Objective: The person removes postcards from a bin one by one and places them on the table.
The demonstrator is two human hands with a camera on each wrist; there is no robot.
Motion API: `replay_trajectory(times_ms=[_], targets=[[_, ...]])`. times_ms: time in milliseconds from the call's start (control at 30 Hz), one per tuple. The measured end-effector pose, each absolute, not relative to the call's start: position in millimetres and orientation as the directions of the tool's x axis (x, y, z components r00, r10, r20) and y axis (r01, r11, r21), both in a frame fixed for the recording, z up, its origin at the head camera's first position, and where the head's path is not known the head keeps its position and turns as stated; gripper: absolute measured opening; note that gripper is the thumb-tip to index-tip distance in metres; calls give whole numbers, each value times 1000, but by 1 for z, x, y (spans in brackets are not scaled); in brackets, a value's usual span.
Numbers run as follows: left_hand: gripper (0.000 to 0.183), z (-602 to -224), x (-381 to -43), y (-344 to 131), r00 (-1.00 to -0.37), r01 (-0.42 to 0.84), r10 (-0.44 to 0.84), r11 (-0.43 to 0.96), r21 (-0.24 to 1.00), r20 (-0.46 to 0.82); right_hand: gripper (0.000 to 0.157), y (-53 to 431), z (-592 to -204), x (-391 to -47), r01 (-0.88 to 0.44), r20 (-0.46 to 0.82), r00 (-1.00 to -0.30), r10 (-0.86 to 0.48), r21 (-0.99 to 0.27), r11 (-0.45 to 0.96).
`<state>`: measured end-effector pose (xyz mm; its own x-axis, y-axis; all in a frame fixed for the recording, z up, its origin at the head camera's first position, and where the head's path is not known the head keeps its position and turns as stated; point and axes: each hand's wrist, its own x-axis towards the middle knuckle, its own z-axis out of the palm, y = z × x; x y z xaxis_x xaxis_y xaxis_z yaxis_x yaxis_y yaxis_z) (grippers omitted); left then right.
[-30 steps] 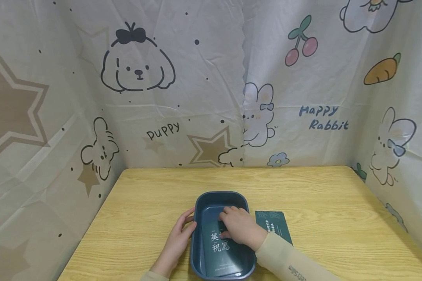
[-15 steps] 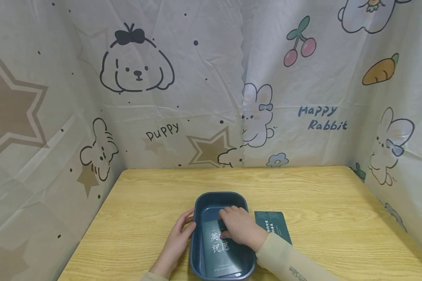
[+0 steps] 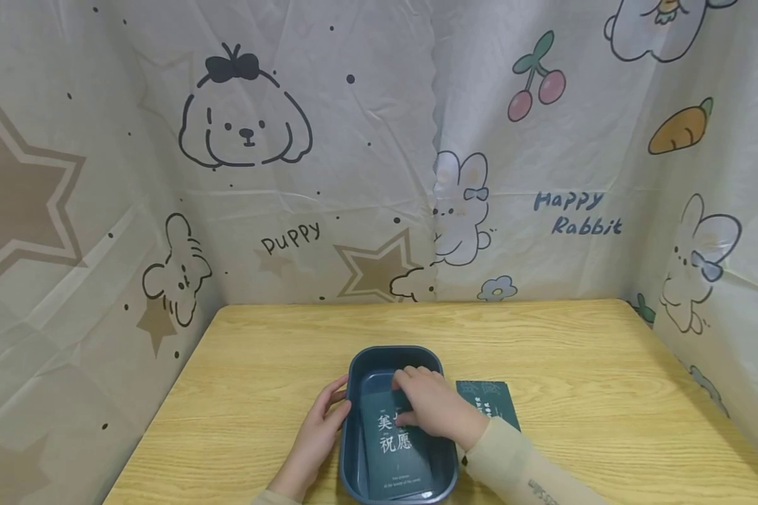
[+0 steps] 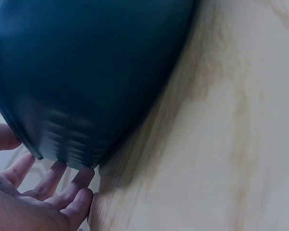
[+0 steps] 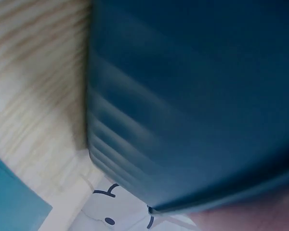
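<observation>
Right hand (image 3: pixel 439 407) shifted slightly, its sleeve (image 3: pixel 518 461) partly hiding the tabletop card (image 3: pixel 495 401).

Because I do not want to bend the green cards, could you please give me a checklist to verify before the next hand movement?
1. Box upright on the table, opening upward: ok.
2. Left hand touching the box's left side: ok.
3. Printed card lying inside the box rim: ok.
4. Right hand firmly pinching that card: cannot tell; the fingertips are partly hidden.
5. Green card outside, right of the box, uncovered: not ok; the right sleeve hides its near part.
</observation>
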<state>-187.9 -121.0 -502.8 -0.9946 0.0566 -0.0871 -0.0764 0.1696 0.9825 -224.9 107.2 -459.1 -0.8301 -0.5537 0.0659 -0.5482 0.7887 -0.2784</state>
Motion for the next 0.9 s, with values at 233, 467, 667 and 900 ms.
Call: replay_trajectory(times_ms=[233, 467, 667, 900], targets=[[48, -503, -188, -121, -994, -86, 55, 174, 981, -96, 33, 112, -449, -224, -538, 106, -832, -545, -394, 745], [48, -503, -188, -121, -993, -92, 52, 177, 980, -102, 28, 117, -449, -227, -500, 119, -847, -518, -511, 699], [48, -505, -189, -122, -994, -91, 50, 175, 980, -101, 22, 120, -448, -228, -368, 61, -895, -442, -661, 653], [48, -506, -191, -122, -993, -97, 53, 167, 981, -108, 23, 123, -445, -229, -244, 29, -941, -337, -749, 616]])
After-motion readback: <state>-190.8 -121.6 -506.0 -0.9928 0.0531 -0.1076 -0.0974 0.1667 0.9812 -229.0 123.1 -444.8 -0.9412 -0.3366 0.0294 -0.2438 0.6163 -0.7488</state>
